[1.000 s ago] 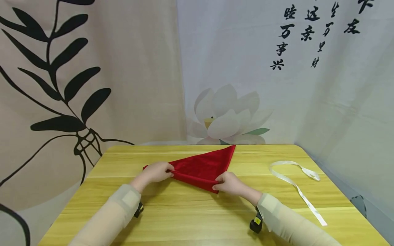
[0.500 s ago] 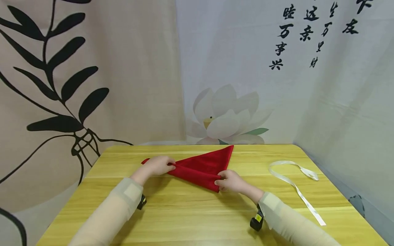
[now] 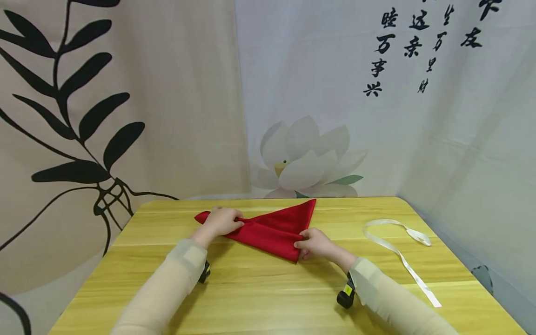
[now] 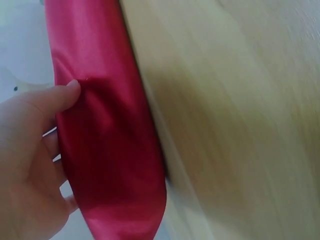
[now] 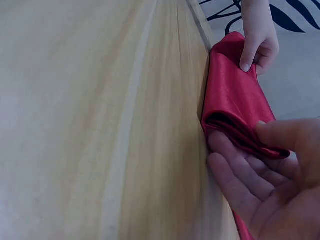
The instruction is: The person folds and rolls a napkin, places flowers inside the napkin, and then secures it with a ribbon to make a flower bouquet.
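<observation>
A shiny red cloth (image 3: 268,236) lies on the table, its near side folded over in a band and one pointed corner reaching to the far edge. My left hand (image 3: 222,220) pinches the fold's upper edge near its left end; in the left wrist view the thumb lies on top of the red cloth (image 4: 110,150) with the fingers behind it. At the right end my right hand (image 3: 317,244) grips the fold. Seen from the right wrist, its thumb is above the layered end of the cloth (image 5: 235,100) and the fingers are underneath.
A white ribbon (image 3: 402,253) lies in a loose curve on the right side of the wooden table (image 3: 268,298). Behind the table's far edge hangs a printed curtain (image 3: 192,93). Each wrist wears a small black camera (image 3: 345,296).
The left hand has moved slightly up and to the right with the cloth's edge, and the folded band looks wider. The right hand has shifted only a little, still gripping the cloth.
</observation>
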A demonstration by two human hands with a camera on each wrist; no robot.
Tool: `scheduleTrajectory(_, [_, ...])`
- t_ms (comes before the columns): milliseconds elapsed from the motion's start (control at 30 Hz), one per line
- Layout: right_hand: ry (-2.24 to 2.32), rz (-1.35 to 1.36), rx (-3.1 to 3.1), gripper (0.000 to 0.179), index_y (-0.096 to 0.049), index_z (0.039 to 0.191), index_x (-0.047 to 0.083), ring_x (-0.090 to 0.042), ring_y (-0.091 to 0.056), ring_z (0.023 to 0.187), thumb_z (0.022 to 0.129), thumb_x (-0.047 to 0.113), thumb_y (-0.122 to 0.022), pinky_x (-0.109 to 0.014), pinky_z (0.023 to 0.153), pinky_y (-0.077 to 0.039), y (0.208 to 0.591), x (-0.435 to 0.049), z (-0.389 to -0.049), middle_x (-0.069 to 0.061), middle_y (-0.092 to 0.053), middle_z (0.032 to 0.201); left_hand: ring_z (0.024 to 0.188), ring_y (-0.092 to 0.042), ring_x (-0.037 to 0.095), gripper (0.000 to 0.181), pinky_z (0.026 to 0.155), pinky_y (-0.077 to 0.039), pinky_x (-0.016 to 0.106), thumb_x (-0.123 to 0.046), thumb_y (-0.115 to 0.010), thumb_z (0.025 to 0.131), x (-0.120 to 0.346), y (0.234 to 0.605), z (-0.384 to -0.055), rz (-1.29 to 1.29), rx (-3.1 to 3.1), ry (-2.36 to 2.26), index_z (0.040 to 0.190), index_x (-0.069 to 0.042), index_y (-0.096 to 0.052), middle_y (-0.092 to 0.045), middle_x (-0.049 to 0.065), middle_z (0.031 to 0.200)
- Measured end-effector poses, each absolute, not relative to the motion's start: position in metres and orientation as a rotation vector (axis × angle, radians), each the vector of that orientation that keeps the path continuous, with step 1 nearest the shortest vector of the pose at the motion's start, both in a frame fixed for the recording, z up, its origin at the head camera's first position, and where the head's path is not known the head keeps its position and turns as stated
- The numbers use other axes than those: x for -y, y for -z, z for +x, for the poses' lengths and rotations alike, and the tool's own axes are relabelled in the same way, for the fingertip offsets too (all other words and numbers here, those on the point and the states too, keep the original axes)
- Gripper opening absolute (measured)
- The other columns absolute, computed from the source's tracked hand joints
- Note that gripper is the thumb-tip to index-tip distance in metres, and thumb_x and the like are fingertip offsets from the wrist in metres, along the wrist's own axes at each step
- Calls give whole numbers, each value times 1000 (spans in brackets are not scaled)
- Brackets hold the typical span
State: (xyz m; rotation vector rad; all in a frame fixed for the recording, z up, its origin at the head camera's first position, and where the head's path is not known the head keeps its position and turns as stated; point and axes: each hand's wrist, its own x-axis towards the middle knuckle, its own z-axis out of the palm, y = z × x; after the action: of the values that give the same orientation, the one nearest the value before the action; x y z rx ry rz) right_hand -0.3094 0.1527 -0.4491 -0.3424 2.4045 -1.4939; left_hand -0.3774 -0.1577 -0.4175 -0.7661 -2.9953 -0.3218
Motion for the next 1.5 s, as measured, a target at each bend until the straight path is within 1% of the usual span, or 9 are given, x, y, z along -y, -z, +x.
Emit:
scheduleTrajectory(200, [1444,-332,-2426,13,-58,88,-5,-31,-69,61,90,6,-64,-39,55,-56,452,-153,-312,-17,-68,71,95,-65,20,12,104,-21,63,-26,-68,91,152,428,-382,-710,2980,299,99,-19,-73,-71,-4,97])
scheduleTrajectory(467, [1352,-342,-2469,15,-59,77,0,-17,-62,51,89,6,-65,-32,49,-53,464,-157,-318,-9,-65,63,91,-65,19,9,106,-18,64,-28,-69,90,148,438,-384,-667,2972,281,93,-21,-73,-70,-7,91])
scheduleTrajectory(600, [1304,-312,-2508,16,-59,75,1,-15,-60,47,89,7,-66,-31,46,-52,465,-155,-318,-8,-62,60,94,-65,20,10,106,-17,64,-29,-70,89,147,440,-384,-651,2984,274,94,-20,-73,-71,-6,93])
scheduleTrajectory(800, [1245,-263,-2564,20,-56,72,4,-14,-57,43,86,9,-69,-30,43,-50,465,-152,-318,-7,-60,57,92,-64,18,8,106,-14,65,-32,-72,88,147,444,-386,-633,2990,263,87,-24,-70,-69,-10,87])
scheduleTrajectory(933, [1206,-257,-2600,18,-57,75,4,-14,-56,42,86,10,-69,-30,42,-50,465,-151,-317,-6,-59,57,98,-63,20,10,106,-12,66,-32,-72,87,149,446,-387,-630,2983,273,94,-24,-71,-70,-8,95])
scheduleTrajectory(1100, [1160,-318,-2677,16,-58,89,1,-15,-56,41,85,10,-71,-32,41,-49,463,-151,-315,-5,-59,57,115,-57,25,26,107,-10,67,-30,-72,88,154,448,-389,-631,2962,278,112,-21,-70,-67,-2,117])
scheduleTrajectory(1233, [984,-448,-2872,32,-58,102,0,-12,-52,51,81,13,-77,-28,51,-47,460,-152,-315,-1,-56,63,123,-52,26,35,107,-9,67,-29,-71,89,159,448,-388,-632,2963,282,122,-19,-66,-62,3,128])
scheduleTrajectory(1367, [746,-613,-3057,44,-60,112,2,-11,-50,65,76,16,-82,-30,63,-46,455,-152,-312,-2,-54,84,124,-51,26,35,106,-9,67,-28,-70,89,163,449,-388,-633,2954,279,122,-19,-66,-61,4,129])
scheduleTrajectory(1500, [561,-840,-3149,40,-65,111,7,-14,-56,77,75,12,-83,-33,72,-51,453,-153,-309,-4,-55,100,123,-52,26,31,106,-11,67,-26,-70,90,167,448,-386,-634,2944,292,119,-18,-68,-62,4,127])
